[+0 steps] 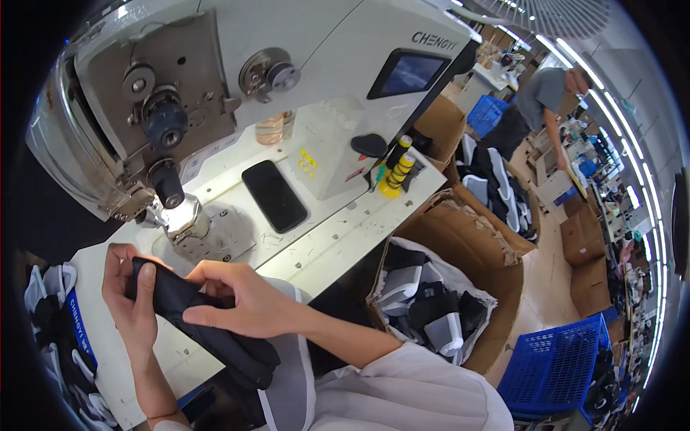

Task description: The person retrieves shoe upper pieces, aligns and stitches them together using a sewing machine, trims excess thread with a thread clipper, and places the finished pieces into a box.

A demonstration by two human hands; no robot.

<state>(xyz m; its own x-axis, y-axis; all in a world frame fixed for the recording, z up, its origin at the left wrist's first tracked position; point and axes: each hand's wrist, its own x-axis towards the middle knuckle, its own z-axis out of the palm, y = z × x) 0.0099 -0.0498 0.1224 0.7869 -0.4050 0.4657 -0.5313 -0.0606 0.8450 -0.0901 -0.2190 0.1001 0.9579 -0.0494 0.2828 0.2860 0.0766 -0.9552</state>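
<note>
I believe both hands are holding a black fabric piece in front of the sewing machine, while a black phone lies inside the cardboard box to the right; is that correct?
Not quite. The black phone lies on the white table beside the sewing machine, not inside the cardboard box, which holds dark and grey fabric pieces. The rest holds: the head view shows the left hand and right hand gripping the black fabric piece.

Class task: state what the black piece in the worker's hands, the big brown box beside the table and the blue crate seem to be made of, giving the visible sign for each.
Black piece: probably matte fabric or synthetic; it bends between the left hand and right hand.
Brown box: corrugated cardboard, with torn, fibrous rims.
Blue crate: apparently moulded plastic, with uniform lattice walls.
</note>
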